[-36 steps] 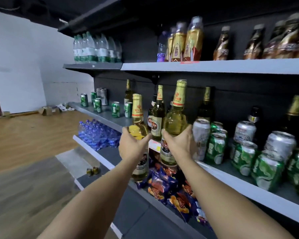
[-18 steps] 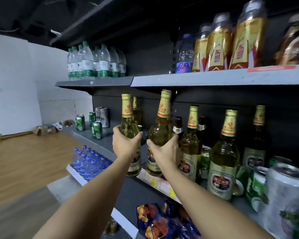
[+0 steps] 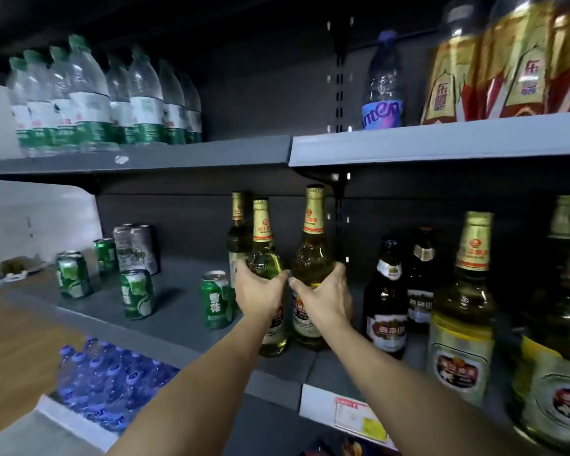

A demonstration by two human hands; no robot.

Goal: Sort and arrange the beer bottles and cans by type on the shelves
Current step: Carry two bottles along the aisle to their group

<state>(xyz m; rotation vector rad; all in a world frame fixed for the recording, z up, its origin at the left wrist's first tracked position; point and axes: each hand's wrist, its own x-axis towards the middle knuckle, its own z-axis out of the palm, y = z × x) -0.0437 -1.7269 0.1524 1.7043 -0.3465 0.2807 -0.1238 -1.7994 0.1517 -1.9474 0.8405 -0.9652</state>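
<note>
Head view: you look at a dark store shelf (image 3: 185, 317) with both arms stretched out to it.
Left hand: your left hand (image 3: 260, 292) is wrapped around the belly of a green glass beer bottle (image 3: 265, 255) with a gold neck.
Right hand: your right hand (image 3: 326, 296) is wrapped around a second gold-neck beer bottle (image 3: 313, 245), this one more brown.
Where the bottles are: both stand up straight, side by side, with their bottoms on or just above the middle shelf. I cannot tell if they touch it yet.
Why here: a third gold-neck bottle (image 3: 237, 232) stands just behind them, so it looks like you are putting the same kind together.
Why held low: holding the fat part keeps each tall bottle steady so it does not tip.
Cans: green beer cans (image 3: 135, 294) and silver cans (image 3: 135, 248) stand to the left, apart from the bottles, like their own group.
Other bottles: dark beer bottles (image 3: 387, 297) and more gold-neck bottles (image 3: 464, 311) wait on the right, not sorted yet.
Next, I think: set both down flat, let go, then bring the right-side ones over.
Watch out: glass bumping glass could knock the back bottle.
</note>
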